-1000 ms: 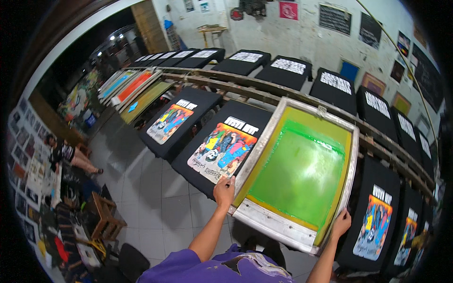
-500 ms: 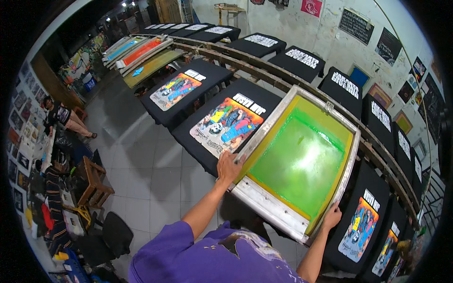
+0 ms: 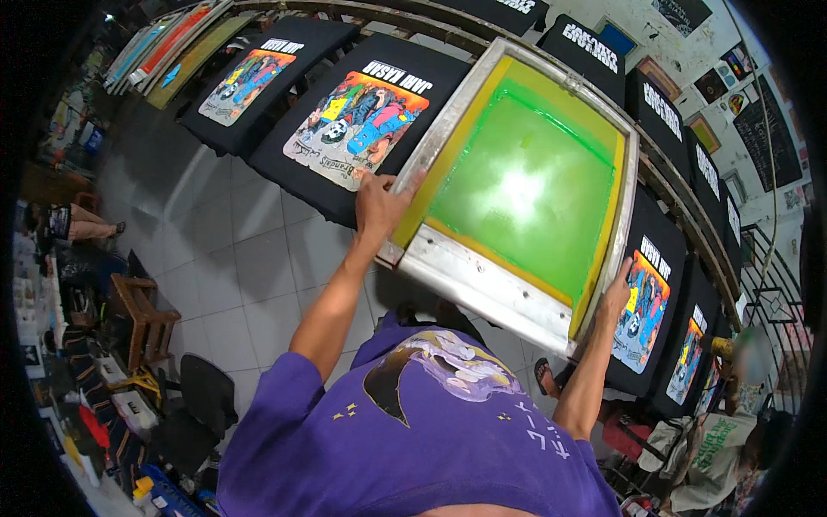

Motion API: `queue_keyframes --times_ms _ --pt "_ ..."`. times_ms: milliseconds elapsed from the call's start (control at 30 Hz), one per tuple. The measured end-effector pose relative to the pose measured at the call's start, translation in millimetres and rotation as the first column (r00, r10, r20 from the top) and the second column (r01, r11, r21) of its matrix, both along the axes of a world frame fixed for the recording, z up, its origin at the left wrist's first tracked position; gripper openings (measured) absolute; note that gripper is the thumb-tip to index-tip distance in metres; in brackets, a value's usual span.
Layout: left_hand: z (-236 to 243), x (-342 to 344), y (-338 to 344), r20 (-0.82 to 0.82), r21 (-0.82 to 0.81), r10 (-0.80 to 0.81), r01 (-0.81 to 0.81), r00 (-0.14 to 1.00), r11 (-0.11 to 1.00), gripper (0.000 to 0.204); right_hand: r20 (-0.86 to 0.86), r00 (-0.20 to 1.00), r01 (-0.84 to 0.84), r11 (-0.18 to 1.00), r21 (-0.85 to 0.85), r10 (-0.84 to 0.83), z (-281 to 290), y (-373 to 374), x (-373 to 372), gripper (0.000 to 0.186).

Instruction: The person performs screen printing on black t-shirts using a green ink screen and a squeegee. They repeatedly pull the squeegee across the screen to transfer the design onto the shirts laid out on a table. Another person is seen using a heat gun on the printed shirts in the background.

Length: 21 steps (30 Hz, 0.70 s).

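Note:
A screen printing frame [image 3: 488,276] with a pale metal rim lies in front of me, tilted, its mesh [image 3: 525,172] yellow at the borders and wet green in the middle. My left hand [image 3: 383,207] grips its left edge, fingers wrapped over the rim. On the opposite edge, my right hand [image 3: 616,293] is closed round the metal bar. Just left of the frame, a black T-shirt [image 3: 284,172] with a colourful printed picture [image 3: 357,125] is stretched flat. Whatever lies beneath the screen is mostly hidden.
More printed black shirts [image 3: 659,362] lie right of the screen, and others [image 3: 659,129] behind a long rail [image 3: 685,215]. Several screens [image 3: 177,47] lean at the far left. A wooden stool [image 3: 142,319] and black chair [image 3: 202,396] stand left. Another person [image 3: 745,370] is at the right.
My view has tipped downward, so the shirts and screen sit higher and further left in the picture. Both hands keep their hold on the frame.

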<state>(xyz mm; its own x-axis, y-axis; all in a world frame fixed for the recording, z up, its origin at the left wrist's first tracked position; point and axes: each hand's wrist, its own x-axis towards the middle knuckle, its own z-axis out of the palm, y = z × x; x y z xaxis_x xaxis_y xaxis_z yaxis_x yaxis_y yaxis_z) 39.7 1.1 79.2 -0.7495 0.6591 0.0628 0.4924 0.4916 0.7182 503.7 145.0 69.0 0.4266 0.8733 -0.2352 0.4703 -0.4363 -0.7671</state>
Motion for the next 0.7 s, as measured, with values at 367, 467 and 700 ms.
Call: queue_keyframes --times_ms 367,467,700 --pt "45 135 -51 0.422 0.19 -0.411 0.364 0.808 0.912 0.075 -0.123 0.975 0.202 0.972 0.122 -0.187 39 -105 191 0.089" --pt "50 151 -60 0.42 0.186 -0.475 0.438 0.774 0.879 0.077 0.008 0.953 0.301 0.948 0.103 -0.304 51 -142 208 0.093" --pt "68 169 -89 0.408 0.211 -0.574 0.538 0.71 0.816 0.079 -0.123 0.909 0.409 0.91 0.074 -0.398 66 -229 242 0.093"
